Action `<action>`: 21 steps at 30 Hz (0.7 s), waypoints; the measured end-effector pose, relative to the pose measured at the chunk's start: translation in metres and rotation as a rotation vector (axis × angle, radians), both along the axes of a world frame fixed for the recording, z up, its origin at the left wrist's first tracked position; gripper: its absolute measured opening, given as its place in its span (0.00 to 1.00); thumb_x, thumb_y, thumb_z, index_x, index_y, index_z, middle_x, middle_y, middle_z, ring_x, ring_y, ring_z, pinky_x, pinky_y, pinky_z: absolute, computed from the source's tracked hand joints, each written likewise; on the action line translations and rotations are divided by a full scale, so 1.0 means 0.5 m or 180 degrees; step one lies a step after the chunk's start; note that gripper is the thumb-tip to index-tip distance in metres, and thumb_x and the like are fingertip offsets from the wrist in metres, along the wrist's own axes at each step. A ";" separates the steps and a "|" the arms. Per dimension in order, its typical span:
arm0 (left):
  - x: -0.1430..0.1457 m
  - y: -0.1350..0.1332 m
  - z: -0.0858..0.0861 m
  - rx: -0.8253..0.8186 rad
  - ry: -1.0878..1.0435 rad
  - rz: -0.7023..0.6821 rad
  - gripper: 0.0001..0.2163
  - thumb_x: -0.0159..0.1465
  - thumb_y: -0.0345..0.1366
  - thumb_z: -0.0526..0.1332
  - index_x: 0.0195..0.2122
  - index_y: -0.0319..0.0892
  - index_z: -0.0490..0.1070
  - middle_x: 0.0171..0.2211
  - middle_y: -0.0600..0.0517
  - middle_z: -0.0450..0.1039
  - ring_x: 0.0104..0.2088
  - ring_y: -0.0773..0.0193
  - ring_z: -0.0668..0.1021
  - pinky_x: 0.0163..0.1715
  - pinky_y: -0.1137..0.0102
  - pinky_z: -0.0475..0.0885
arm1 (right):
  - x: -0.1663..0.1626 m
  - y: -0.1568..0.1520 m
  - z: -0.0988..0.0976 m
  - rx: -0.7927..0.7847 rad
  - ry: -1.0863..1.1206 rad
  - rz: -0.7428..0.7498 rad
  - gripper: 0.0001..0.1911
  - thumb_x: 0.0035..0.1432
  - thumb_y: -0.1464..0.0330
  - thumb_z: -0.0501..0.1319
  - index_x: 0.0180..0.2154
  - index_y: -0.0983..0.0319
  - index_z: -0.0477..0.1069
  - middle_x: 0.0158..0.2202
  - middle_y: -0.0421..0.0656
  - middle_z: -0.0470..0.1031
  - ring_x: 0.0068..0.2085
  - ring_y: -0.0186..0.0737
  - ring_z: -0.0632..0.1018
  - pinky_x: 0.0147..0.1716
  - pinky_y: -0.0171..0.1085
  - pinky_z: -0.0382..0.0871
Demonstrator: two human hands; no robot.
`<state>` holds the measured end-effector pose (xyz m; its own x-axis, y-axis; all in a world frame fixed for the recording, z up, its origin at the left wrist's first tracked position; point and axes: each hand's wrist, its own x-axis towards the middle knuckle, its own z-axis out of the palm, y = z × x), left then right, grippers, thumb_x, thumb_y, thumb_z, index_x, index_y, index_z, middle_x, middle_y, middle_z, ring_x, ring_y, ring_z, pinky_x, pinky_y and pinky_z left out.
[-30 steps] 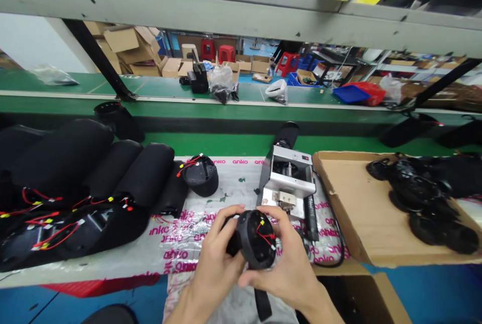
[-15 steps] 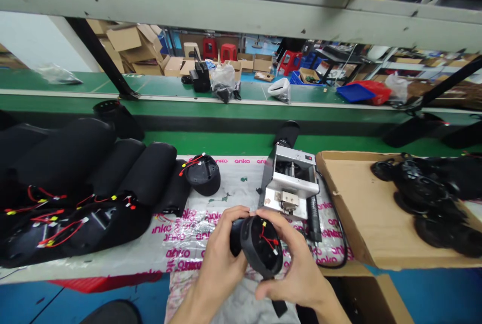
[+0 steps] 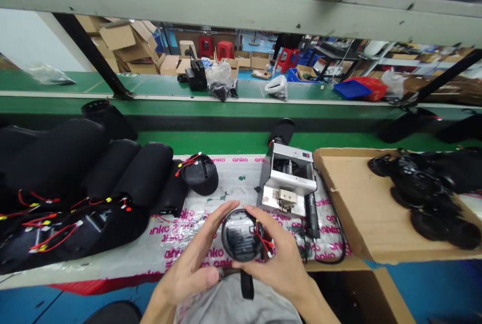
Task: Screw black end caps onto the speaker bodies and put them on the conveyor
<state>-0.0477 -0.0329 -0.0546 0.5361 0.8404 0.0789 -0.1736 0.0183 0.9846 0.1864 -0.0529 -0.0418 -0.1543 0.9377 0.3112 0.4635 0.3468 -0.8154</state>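
My right hand (image 3: pixel 280 253) grips a round black plastic cylinder housing (image 3: pixel 243 236) at its right side, thumb below and fingers above. The housing's round face is turned up towards me. Red wires (image 3: pixel 265 238) with small connectors stick out on its right, and a short black strap (image 3: pixel 247 285) hangs beneath. My left hand (image 3: pixel 192 258) is open at the housing's left, its fingers stretched along the upper left rim and its thumb apart; whether the fingertips touch is unclear. Beyond my hands stands a silver metal bench machine (image 3: pixel 288 178).
Several black fabric-covered cylinders (image 3: pixel 139 173) with red and yellow wires lie at left. A similar black piece (image 3: pixel 201 174) stands alone nearby. To the right, a cardboard tray (image 3: pixel 354 203) holds black parts (image 3: pixel 425 198). A black cable (image 3: pixel 335 218) loops beside the machine. Overhead runs a shelf beam (image 3: pixel 226 5).
The housing has turned from a sideways tilt to show its round face upward, and has shifted slightly left. My left hand has loosened from it and moved left and down.
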 end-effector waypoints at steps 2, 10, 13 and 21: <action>0.026 -0.005 -0.001 -0.0199 0.0060 0.0377 0.37 0.72 0.62 0.62 0.76 0.51 0.63 0.78 0.43 0.62 0.78 0.38 0.62 0.78 0.50 0.59 | 0.001 -0.003 -0.005 -0.0301 0.0097 -0.0029 0.56 0.49 0.62 0.85 0.73 0.47 0.62 0.68 0.45 0.78 0.65 0.51 0.82 0.67 0.43 0.79; 0.125 -0.009 -0.018 -0.0102 0.0393 0.1448 0.27 0.80 0.55 0.48 0.63 0.47 0.78 0.64 0.45 0.80 0.64 0.45 0.79 0.68 0.56 0.70 | 0.014 -0.050 -0.025 -0.1028 0.1680 0.0038 0.38 0.70 0.55 0.67 0.76 0.46 0.60 0.76 0.49 0.67 0.40 0.41 0.88 0.38 0.38 0.86; 0.121 -0.019 -0.024 -0.0119 0.0438 0.1565 0.25 0.81 0.54 0.48 0.67 0.48 0.75 0.68 0.46 0.76 0.69 0.47 0.75 0.72 0.56 0.66 | 0.016 -0.045 -0.038 -0.0932 0.2030 -0.0683 0.20 0.75 0.54 0.61 0.61 0.51 0.82 0.63 0.48 0.83 0.38 0.38 0.88 0.39 0.34 0.86; 0.151 -0.045 -0.048 -0.0008 -0.0179 0.2607 0.14 0.78 0.51 0.60 0.48 0.47 0.76 0.57 0.45 0.85 0.59 0.54 0.84 0.56 0.62 0.79 | -0.012 -0.044 -0.027 -0.0358 0.1324 -0.1070 0.16 0.66 0.62 0.72 0.55 0.51 0.86 0.55 0.47 0.87 0.55 0.46 0.89 0.54 0.34 0.84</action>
